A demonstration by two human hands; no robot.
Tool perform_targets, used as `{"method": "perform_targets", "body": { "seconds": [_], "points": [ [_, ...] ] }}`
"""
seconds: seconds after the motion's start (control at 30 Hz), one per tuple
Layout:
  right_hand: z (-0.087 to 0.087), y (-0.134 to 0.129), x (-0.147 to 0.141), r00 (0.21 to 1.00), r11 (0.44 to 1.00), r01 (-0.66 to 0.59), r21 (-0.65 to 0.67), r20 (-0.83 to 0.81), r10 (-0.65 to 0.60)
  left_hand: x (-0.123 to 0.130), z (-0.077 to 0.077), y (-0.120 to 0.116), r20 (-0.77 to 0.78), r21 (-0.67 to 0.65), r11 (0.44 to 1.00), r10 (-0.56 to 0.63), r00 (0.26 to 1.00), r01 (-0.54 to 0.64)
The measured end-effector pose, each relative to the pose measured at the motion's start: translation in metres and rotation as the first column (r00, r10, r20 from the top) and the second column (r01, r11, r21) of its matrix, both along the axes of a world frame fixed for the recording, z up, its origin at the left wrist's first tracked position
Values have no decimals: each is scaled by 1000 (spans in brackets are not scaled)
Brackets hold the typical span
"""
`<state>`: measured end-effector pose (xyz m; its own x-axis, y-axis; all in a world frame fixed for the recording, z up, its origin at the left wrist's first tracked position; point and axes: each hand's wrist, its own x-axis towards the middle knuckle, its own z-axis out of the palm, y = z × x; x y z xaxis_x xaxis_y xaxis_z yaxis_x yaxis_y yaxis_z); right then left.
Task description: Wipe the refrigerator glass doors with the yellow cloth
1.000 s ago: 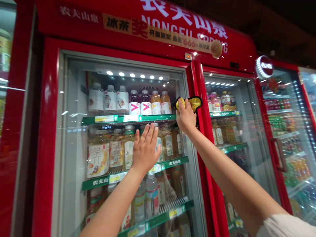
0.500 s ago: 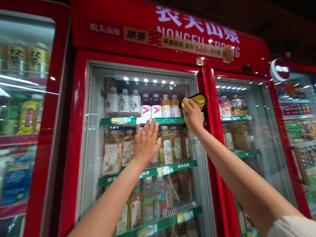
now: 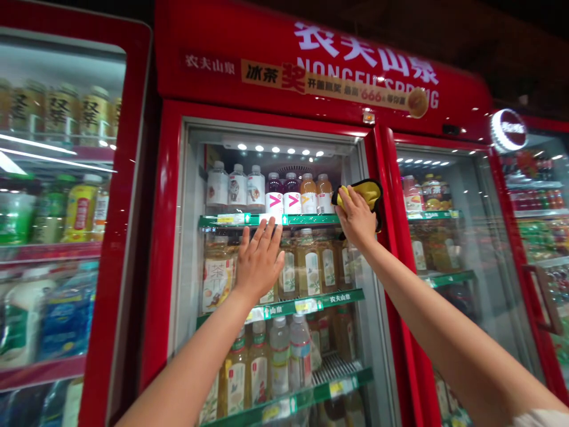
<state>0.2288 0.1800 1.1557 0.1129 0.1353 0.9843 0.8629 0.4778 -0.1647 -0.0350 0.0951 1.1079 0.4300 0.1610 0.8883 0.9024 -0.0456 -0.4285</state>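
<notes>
My right hand (image 3: pixel 356 218) presses a yellow cleaning cloth (image 3: pixel 368 191) with black edging against the glass door (image 3: pixel 191 178) of a red drinks fridge, near the door's right frame. Part of the cloth is hidden under the fingers. Lower and to the left, my left hand (image 3: pixel 258 261) lies flat on the same glass with its fingers spread and nothing in it. Behind the pane stand bottles with white labels (image 3: pixel 237 187) and bottles of tea (image 3: pixel 307 264) on shelves with green edges (image 3: pixel 320 219).
The fridge's red header (image 3: pixel 267 35) with white lettering runs above. A second glass door (image 3: pixel 480 237) adjoins on the right. Another red-framed fridge (image 3: pixel 128 178) with drinks stands to the left, and one more with a door handle (image 3: pixel 542 299) is at far right.
The view has shifted, so the fridge appears further right. My right hand and the cloth sit slightly lower on the glass; my left hand stays nearly in place on the pane.
</notes>
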Motion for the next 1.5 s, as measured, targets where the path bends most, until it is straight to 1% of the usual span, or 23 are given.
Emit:
{"method": "perform_targets", "body": {
  "seconds": [0.07, 0.1, 0.17, 0.27, 0.33, 0.37, 0.43, 0.53, 0.6, 0.67, 0.77, 0.83, 0.87, 0.93, 1.0, 1.07, 1.1, 1.17, 1.23, 1.3, 1.37, 1.43, 1.5],
  "points": [
    [4, -11, -31, 999, 1000, -10, 7, 51, 9, 0, 1, 0, 10, 1, 1000, 1, 1000, -1],
    [-1, -18, -45, 993, 1000, -21, 21, 114, 18, 0, 1, 0, 13, -1, 1000, 2, 1000, -2],
    [-21, -29, -61, 968, 997, -48, 54, 249, 33, 0, 0, -1, 17, -8, 1000, 4, 1000, -4],
    [-55, -33, -54, 923, 994, -83, 74, 381, 49, -6, -2, -4, 19, -22, 1000, 15, 1000, -14],
    [-65, -28, -39, 928, 993, -91, 81, 369, 55, -15, -2, -9, 13, -26, 999, 28, 1000, -27],
    [-63, -25, -34, 945, 992, -86, 89, 322, 53, -20, -1, -12, 8, -25, 999, 34, 999, -34],
    [-49, -19, -34, 985, 993, -59, 101, 167, 41, -31, 2, -17, 2, -15, 999, 48, 999, -48],
    [-19, -21, -64, 1000, 996, -10, 91, -13, 11, -46, 7, -25, 18, 1, 998, 69, 997, -69],
    [-10, -30, -92, 1000, 996, -7, 88, 0, 7, -54, 9, -30, 42, 3, 997, 80, 996, -80],
    [-16, -41, -111, 992, 995, -36, 98, 125, 23, -60, 9, -34, 58, -1, 996, 85, 995, -85],
    [-42, -52, -113, 936, 992, -84, 93, 350, 46, -71, 6, -41, 61, -12, 996, 92, 994, -91],
    [-51, -51, -104, 925, 994, -75, 79, 378, 40, -79, 3, -46, 58, -13, 995, 99, 993, -98],
    [-50, -49, -100, 939, 995, -60, 74, 342, 31, -84, 2, -49, 53, -13, 995, 103, 993, -103],
    [-37, -45, -100, 980, 997, -28, 73, 201, 13, -92, 1, -54, 42, -13, 993, 115, 993, -114],
    [-14, -43, -112, 999, 997, -13, 82, 50, 9, -99, 1, -58, 40, -16, 992, 126, 991, -126],
    [4, -48, -132, 1000, 995, -22, 102, -4, 23, -104, 1, -61, 47, -19, 991, 133, 990, -132],
    [7, -51, -141, 999, 993, -35, 111, 18, 33, -106, 0, -62, 49, -19, 991, 132, 990, -132],
    [0, -60, -155, 988, 990, -72, 119, 145, 54, -110, -1, -63, 48, -14, 992, 127, 991, -126],
    [-23, -66, -155, 946, 988, -112, 110, 317, 71, -114, -4, -63, 46, -5, 993, 117, 992, -117],
    [-49, -66, -143, 880, 984, -148, 98, 468, 85, -119, -6, -64, 42, 2, 995, 103, 994, -103],
    [-63, -62, -126, 835, 981, -174, 91, 541, 98, -125, -7, -66, 34, 9, 996, 91, 995, -91],
    [-58, -56, -117, 865, 979, -181, 95, 489, 112, -130, -7, -67, 29, 19, 996, 85, 996, -86],
    [-37, -53, -123, 943, 982, -156, 108, 314, 116, -134, -7, -68, 36, 34, 995, 89, 995, -91]
  ]
}}
